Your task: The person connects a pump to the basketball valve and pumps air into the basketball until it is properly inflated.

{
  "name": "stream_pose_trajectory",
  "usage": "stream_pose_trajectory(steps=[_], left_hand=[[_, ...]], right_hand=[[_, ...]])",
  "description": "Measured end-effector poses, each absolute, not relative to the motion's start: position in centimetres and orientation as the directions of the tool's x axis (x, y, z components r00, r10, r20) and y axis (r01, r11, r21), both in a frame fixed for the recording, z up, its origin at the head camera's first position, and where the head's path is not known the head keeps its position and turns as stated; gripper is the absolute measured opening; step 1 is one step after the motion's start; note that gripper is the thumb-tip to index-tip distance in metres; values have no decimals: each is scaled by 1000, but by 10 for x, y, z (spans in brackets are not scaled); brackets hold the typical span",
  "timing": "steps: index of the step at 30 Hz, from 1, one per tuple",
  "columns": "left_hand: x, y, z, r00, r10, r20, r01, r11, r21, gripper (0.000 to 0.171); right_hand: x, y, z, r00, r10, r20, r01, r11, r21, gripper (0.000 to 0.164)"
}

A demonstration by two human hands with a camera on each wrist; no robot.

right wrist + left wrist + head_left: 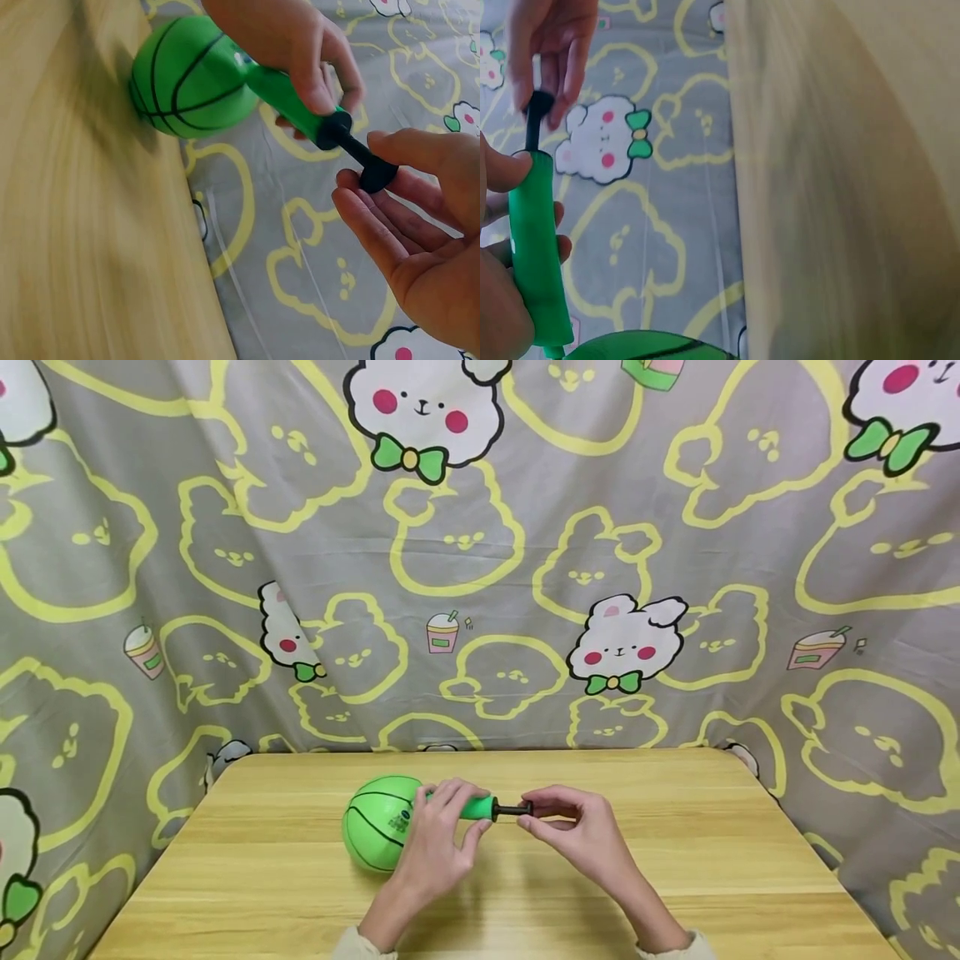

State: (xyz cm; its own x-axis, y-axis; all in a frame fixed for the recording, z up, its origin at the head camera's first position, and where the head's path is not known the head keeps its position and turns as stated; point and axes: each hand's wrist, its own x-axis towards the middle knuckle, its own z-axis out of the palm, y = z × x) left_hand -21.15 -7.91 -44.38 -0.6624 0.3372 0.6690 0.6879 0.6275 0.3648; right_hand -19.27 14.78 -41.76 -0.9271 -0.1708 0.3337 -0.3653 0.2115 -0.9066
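Observation:
A green ball [375, 827] with black lines, like a small basketball, sits on the wooden table left of centre. My left hand [438, 835] grips the green barrel of a hand pump [536, 247], thumb along one side and fingers round the other. The barrel's far end meets the ball in the right wrist view. From its other end a black rod [512, 810] sticks out, ending in a black handle [379, 175]. My right hand [577, 831] pinches that handle between thumb and fingertips.
The wooden table [712, 860] reaches back to a grey curtain [480, 568] printed with yellow outlines and white rabbits. This curtain also hangs along both sides of the table.

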Motion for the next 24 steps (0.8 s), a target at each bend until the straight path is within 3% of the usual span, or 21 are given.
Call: stream_pose_trajectory(steps=[24], left_hand=[[-225, -99, -442, -639, 274, 719, 688, 622, 374, 26]], right_hand=[[-199, 190, -406, -918, -172, 357, -391, 241, -888, 24]])
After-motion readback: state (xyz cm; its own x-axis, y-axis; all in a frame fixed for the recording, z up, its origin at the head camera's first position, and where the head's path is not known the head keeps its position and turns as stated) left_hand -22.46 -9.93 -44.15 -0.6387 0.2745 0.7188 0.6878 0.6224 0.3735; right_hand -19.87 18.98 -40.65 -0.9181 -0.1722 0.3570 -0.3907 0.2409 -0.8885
